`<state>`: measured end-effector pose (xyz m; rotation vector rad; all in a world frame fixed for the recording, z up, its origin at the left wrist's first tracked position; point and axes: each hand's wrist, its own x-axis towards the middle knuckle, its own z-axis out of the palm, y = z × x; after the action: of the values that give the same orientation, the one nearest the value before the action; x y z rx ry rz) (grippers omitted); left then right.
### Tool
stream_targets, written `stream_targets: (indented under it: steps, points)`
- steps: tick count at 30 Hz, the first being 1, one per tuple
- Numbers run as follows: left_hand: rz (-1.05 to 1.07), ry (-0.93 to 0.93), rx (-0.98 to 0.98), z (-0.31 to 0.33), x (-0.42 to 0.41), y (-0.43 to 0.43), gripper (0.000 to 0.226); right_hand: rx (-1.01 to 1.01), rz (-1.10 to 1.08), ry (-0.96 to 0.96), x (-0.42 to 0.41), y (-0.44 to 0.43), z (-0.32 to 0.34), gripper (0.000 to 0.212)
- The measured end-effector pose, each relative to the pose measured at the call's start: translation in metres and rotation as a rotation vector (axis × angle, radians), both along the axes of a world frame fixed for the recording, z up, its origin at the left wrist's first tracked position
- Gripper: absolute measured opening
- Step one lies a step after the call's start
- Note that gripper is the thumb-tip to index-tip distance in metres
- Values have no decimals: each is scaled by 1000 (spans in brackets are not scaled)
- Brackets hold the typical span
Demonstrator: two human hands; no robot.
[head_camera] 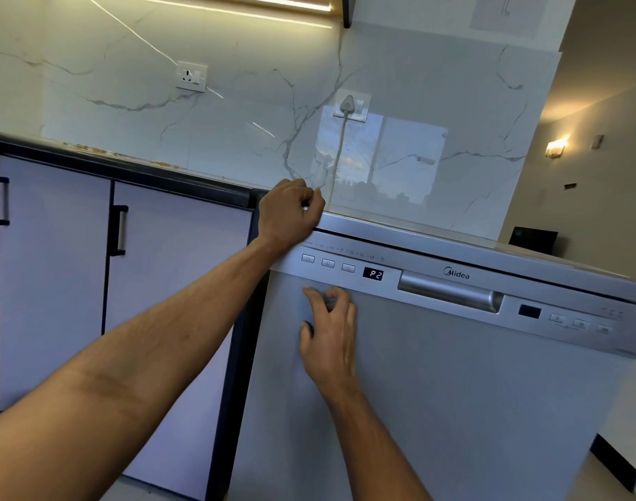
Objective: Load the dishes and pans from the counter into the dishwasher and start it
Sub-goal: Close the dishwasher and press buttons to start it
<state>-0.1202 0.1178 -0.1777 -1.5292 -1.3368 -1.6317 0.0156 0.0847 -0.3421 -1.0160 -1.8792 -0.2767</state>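
Fingers [311, 292] of the right hand [329, 330] are loosely bent and hold nothing, with the tips just below-left of the display [373, 274]; the left hand [291, 207] rests clenched on the dishwasher [435, 392] corner, up-left of the display. Head view: the door is closed, the display reads P2 and no dishes show, so loading appears done and only starting remains. Handle [450, 292] sits right of the display, the plugged cord [340, 150] above it and the cabinets [56, 265] well left; nothing blocks the panel.
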Motion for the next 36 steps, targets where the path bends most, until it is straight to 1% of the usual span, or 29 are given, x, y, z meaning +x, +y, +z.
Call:
stream_targets:
  steps: [3, 6, 8, 10, 13, 15, 18, 23, 25, 30, 34, 36]
  points:
    - [0, -3, -10, 0, 0, 0, 42, 61, 79, 107, 12, -4, 2, 47]
    - [8, -12, -16, 1, 0, -1, 42, 199, 68, 179, 24, -6, 24, 41]
    - [5, -23, -16, 0, -1, 0, 42, 279, 28, 172, 34, -5, 50, 39]
    - [0, -27, -19, -1, 0, 0, 42, 306, -30, 139, 45, -3, 79, 35]
    - [-5, -19, -26, 0, -1, 0, 43, 270, -133, 135, 68, 7, 117, 30]
    - [-5, -20, -30, 1, 0, 0, 43, 226, -162, 126, 89, 14, 134, 29]
    - [-2, -14, -28, 1, -1, 1, 43, 175, -169, 72, 120, 23, 145, 30]
    - [-2, -18, -26, 0, -1, 0, 43, 183, -165, 51, 156, 30, 147, 35]
    - [8, -13, -36, -1, 1, 0, 43, 197, -176, 52, 161, 31, 144, 39]
    - [24, -12, -42, -1, 1, -2, 43, 173, -241, 37, 151, 30, 142, 38]
    - [40, -6, -19, -2, 2, 0, 42, 153, -298, 63, 140, 30, 139, 46]
    - [48, -4, -14, -2, 0, 5, 42, 154, -317, 82, 137, 34, 137, 46]
